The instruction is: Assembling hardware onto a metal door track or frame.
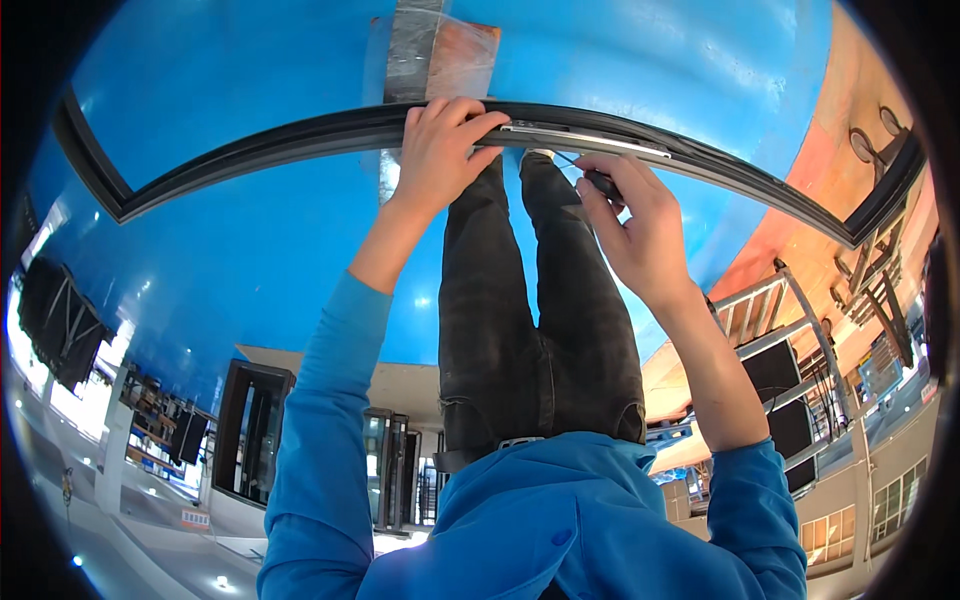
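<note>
A long black window or door frame runs across the view in front of me, its corners bent toward both sides. Set along its near face, right of centre, is a thin silver metal strip. My left hand is closed over the frame at the strip's left end, thumb below and fingers on top. In my right hand is a screwdriver with a dark handle. Its thin shaft points up and left toward the frame just under the strip; whether the tip touches, I cannot tell.
The floor is glossy blue, with an orange area on the right. Beyond the frame lies a brown board beside a grey strip. Metal trolleys stand at the right, and dark framed panels at the lower left.
</note>
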The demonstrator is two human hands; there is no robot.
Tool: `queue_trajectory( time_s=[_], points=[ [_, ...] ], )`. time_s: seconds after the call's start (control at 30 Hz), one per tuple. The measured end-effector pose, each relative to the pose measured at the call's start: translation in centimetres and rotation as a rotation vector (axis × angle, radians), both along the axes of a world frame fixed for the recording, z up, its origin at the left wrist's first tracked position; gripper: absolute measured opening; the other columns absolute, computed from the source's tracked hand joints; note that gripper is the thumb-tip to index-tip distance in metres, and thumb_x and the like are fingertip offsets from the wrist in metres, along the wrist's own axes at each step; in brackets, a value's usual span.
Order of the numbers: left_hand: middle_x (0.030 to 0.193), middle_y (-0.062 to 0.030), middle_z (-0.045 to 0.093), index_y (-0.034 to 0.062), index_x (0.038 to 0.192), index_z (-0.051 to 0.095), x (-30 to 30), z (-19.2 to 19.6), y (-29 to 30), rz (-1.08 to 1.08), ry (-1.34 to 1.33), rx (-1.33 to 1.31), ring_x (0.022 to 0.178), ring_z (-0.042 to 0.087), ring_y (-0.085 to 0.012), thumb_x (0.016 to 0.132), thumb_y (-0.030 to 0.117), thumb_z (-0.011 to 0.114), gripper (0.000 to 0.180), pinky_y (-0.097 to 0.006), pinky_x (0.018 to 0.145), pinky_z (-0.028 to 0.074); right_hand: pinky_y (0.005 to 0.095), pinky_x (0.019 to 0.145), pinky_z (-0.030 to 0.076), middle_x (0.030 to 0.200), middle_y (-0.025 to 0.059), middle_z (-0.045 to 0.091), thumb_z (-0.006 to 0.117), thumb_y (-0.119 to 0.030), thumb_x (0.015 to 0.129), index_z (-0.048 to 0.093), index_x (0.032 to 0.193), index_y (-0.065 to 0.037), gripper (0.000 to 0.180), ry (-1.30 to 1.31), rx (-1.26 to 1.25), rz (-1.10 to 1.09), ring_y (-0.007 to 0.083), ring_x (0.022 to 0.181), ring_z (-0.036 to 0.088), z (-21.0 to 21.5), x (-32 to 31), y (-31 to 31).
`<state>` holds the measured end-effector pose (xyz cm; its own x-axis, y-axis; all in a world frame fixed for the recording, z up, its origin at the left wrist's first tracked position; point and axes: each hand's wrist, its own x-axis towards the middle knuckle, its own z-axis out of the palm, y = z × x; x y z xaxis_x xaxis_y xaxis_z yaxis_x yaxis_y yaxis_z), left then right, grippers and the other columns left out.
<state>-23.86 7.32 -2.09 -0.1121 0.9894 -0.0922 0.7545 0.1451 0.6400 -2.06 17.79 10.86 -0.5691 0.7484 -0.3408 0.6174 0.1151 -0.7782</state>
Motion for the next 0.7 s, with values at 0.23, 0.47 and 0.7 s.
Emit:
queue_trajectory(
  time_s=[0.23, 0.47, 0.7],
  points=[
    [0.115, 0.0099, 0.067, 0.0248, 0.118, 0.081, -0.2, -1.6, -0.4, -0.011, -0.012, 0.077, 0.107, 0.057, -0.0141, 0.082, 0.027, 0.083, 0.037, -0.035, 0.096, 0.039, 0.0331, 0.066, 0.048, 0.092, 0.0073, 0.067, 0.071, 0.0, 0.092, 0.072, 0.111, -0.002, 0.019, -0.01, 0.005, 0.054, 0.0215, 0.072, 0.058, -1.4, -2.0, -0.5],
    [0.115, 0.0109, 0.067, 0.025, 0.116, 0.081, 0.1, -1.7, -0.2, 0.014, 0.001, 0.086, 0.105, 0.056, -0.0143, 0.081, 0.025, 0.084, 0.035, -0.035, 0.096, 0.039, 0.0342, 0.066, 0.048, 0.092, 0.0079, 0.067, 0.07, -0.001, 0.093, 0.071, 0.111, -0.002, 0.018, -0.083, 0.06, 0.137, 0.0224, 0.072, 0.058, -1.3, -3.2, 0.0],
    [0.115, 0.0109, 0.068, 0.0255, 0.116, 0.08, 0.2, -1.5, 0.0, 0.019, 0.007, 0.065, 0.105, 0.056, -0.0143, 0.08, 0.023, 0.085, 0.036, -0.035, 0.096, 0.039, 0.0343, 0.066, 0.048, 0.091, 0.0079, 0.066, 0.068, -0.001, 0.094, 0.071, 0.109, -0.001, 0.016, -0.048, 0.179, 0.31, 0.0222, 0.072, 0.058, -1.5, -4.3, 1.4]
  ],
)
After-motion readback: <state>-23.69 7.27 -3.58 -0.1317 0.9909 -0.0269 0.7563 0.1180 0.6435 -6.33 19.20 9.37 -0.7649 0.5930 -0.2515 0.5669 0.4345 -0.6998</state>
